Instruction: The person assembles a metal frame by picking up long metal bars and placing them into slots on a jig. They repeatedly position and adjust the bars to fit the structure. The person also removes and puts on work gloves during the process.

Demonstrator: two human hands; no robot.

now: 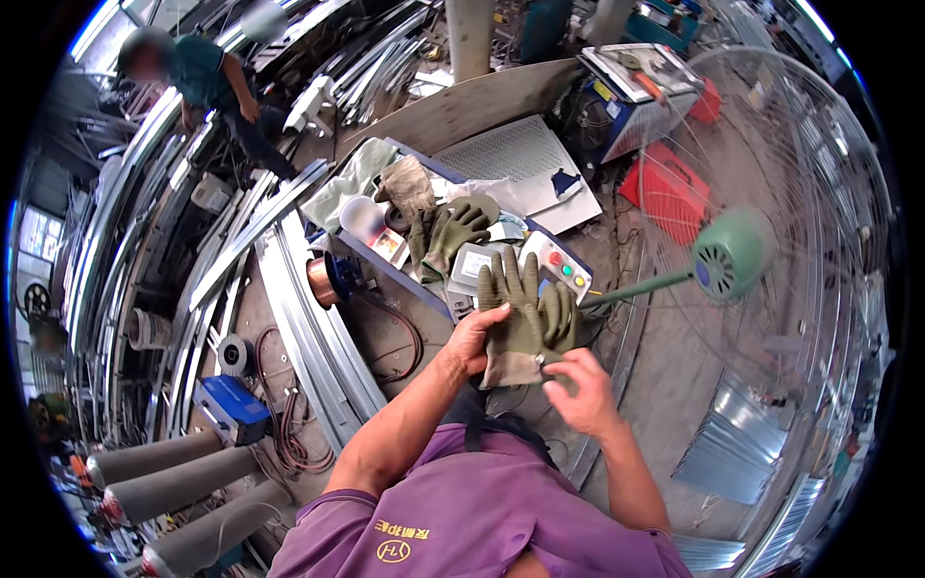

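Note:
Olive-green work gloves (513, 332) hang in front of my body, fingers pointing up and away from me; a second set of glove fingers folds over at the right. My left hand (472, 339) is closed on their left edge, the thumb lying across the fabric. At the paler cuff, my right hand (583, 393) pinches the lower right edge between thumb and fingers. Just beyond, another dark green glove (453, 236) lies on a cluttered bench beside a tan cloth (409, 185). A control box with coloured buttons (561, 264) sits behind the held gloves.
A green caged fan (732, 252) stands at right. Long metal profiles (313, 318), a copper wire spool (328, 279), a blue machine (231, 409) and gas cylinders (183, 482) fill the left. Another person (207, 82) is at far left. Hoses cross the floor.

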